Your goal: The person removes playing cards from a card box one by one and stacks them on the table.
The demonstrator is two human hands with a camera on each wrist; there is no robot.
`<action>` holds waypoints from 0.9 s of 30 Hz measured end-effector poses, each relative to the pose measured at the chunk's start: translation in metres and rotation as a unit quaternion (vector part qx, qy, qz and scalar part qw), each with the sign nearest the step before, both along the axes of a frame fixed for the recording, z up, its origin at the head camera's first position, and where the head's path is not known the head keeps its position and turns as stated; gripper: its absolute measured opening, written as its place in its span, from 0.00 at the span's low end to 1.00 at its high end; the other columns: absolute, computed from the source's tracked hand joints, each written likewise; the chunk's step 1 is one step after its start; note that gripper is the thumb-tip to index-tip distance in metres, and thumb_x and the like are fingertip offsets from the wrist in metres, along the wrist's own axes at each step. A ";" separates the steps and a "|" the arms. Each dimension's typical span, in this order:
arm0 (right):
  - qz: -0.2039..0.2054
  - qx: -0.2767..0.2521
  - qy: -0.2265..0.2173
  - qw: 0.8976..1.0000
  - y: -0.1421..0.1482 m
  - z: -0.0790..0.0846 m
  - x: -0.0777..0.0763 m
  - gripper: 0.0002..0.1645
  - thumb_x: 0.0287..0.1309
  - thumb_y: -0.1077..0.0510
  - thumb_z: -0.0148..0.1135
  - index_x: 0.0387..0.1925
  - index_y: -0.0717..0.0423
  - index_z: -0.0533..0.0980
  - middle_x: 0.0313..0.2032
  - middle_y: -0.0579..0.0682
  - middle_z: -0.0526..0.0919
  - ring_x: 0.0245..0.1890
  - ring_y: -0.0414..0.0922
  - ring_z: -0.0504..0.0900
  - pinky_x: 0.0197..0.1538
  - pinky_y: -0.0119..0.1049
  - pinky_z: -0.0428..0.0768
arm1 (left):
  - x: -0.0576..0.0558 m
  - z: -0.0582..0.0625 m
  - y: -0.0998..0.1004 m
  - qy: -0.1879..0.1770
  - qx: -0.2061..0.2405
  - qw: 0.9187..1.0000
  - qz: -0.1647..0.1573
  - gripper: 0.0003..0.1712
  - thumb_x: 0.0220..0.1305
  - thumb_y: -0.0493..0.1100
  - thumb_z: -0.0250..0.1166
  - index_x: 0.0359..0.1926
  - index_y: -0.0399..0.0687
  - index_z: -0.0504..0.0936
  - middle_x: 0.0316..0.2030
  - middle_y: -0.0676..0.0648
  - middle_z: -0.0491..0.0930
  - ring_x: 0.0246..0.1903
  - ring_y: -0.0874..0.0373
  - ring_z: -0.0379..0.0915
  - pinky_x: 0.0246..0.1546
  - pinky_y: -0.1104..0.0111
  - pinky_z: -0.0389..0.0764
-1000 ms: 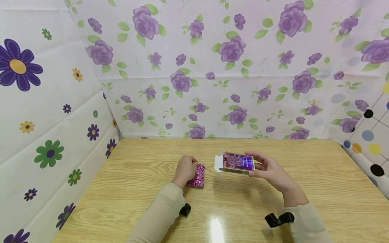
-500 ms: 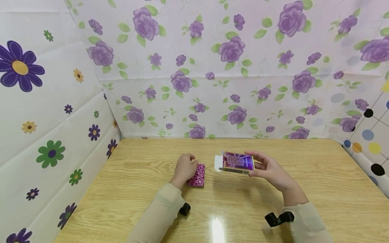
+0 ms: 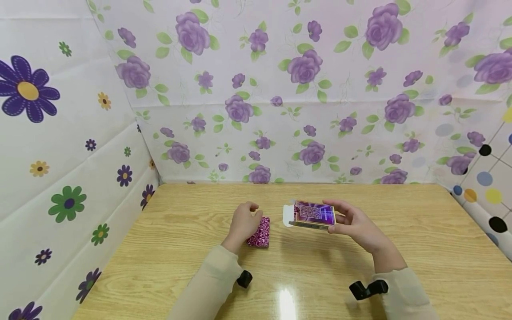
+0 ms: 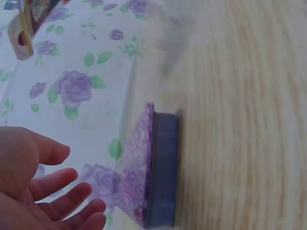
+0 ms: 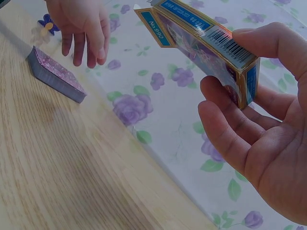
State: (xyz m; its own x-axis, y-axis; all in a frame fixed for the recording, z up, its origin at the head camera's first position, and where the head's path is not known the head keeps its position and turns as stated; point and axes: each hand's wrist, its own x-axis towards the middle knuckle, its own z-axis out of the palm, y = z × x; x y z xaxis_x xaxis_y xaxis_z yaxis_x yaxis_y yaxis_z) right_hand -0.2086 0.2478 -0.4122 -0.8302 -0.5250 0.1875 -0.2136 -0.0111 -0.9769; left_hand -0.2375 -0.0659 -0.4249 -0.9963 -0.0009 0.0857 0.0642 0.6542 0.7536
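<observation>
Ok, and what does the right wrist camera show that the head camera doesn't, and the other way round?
Only the right wrist view: a black-and-white printed barcode and a blue panel lettered "No.990" on the open purple cardboard box.

Only the head view: the beige cloth sleeves and the white polka-dotted covering at the right edge.

Both: that box held in the right hand, the left hand near a magenta-patterned rectangular stack of cards, the pale wooden table and the white backdrop with purple flowers.

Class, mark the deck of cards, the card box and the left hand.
Deck of cards point(image 3: 262, 234), head view: patterned top.
Card box point(image 3: 314, 213), head view: purple printed face.
Left hand point(image 3: 244, 222), head view: back of the hand.
</observation>
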 end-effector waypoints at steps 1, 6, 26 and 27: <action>0.000 0.000 0.000 1.000 0.000 0.000 0.000 0.37 0.59 0.70 0.58 0.68 0.59 0.57 0.57 0.43 0.71 0.52 0.40 0.80 0.47 0.35 0.83 | 0.001 0.000 0.000 0.003 0.007 1.000 -0.001 0.18 0.65 0.44 0.58 0.52 0.38 0.77 0.49 0.40 0.76 0.47 0.47 0.73 0.46 0.55 0.78; 0.002 -0.004 -0.001 1.000 0.000 0.000 0.001 0.36 0.59 0.70 0.58 0.68 0.58 0.58 0.57 0.43 0.71 0.51 0.40 0.80 0.47 0.35 0.83 | 0.004 0.004 0.001 0.018 0.037 0.999 -0.002 0.17 0.65 0.44 0.57 0.50 0.39 0.78 0.47 0.42 0.77 0.43 0.50 0.74 0.43 0.60 0.78; 0.000 -0.007 0.002 1.000 -0.002 -0.001 0.000 0.38 0.58 0.71 0.58 0.67 0.68 0.53 0.55 0.44 0.73 0.51 0.40 0.80 0.46 0.35 0.83 | 0.019 0.023 0.008 0.034 0.105 0.994 -0.015 0.13 0.65 0.44 0.58 0.45 0.42 0.80 0.42 0.44 0.80 0.38 0.55 0.75 0.38 0.67 0.79; 0.000 -0.006 0.002 1.000 -0.002 0.000 0.000 0.38 0.58 0.71 0.58 0.67 0.68 0.53 0.55 0.44 0.73 0.51 0.40 0.80 0.46 0.35 0.83 | 0.019 0.024 0.009 0.035 0.106 0.994 -0.015 0.13 0.65 0.43 0.58 0.45 0.42 0.80 0.42 0.44 0.80 0.38 0.55 0.75 0.38 0.67 0.79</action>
